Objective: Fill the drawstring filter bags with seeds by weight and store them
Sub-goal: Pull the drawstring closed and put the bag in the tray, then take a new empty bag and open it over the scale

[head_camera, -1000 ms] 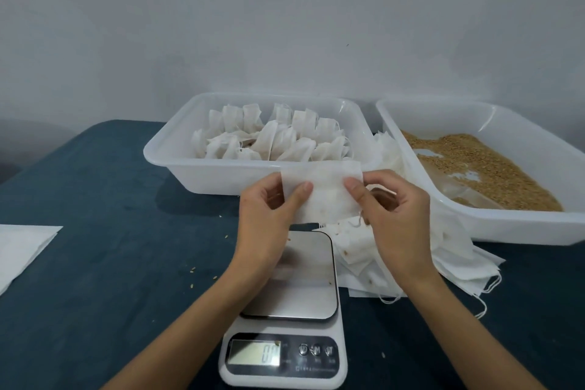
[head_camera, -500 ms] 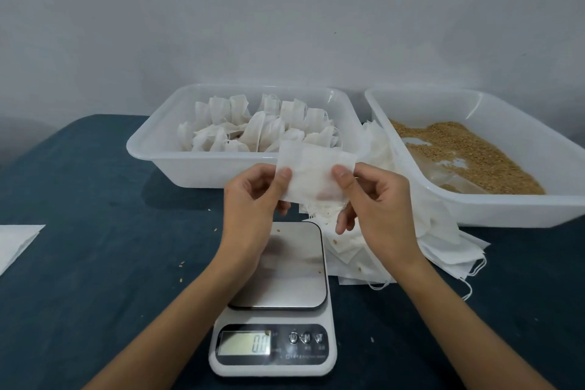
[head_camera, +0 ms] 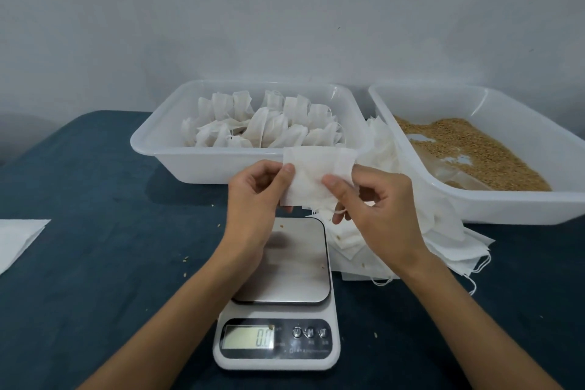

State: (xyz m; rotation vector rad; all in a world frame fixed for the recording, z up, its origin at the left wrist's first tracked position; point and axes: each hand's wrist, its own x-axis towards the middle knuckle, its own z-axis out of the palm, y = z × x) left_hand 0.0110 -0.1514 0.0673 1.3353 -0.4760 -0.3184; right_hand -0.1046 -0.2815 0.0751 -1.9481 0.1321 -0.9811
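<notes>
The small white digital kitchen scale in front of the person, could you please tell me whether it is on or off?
On. The white digital kitchen scale has a lit display showing a zero reading, and nothing but a stray seed lies on its steel platform.

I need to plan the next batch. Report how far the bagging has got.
Done: many filled bags lie in the left tub. In hand: left hand and right hand pinch one empty bag above the scale, which carries nothing. Left: a pile of empty bags and seeds in the right tub.
</notes>
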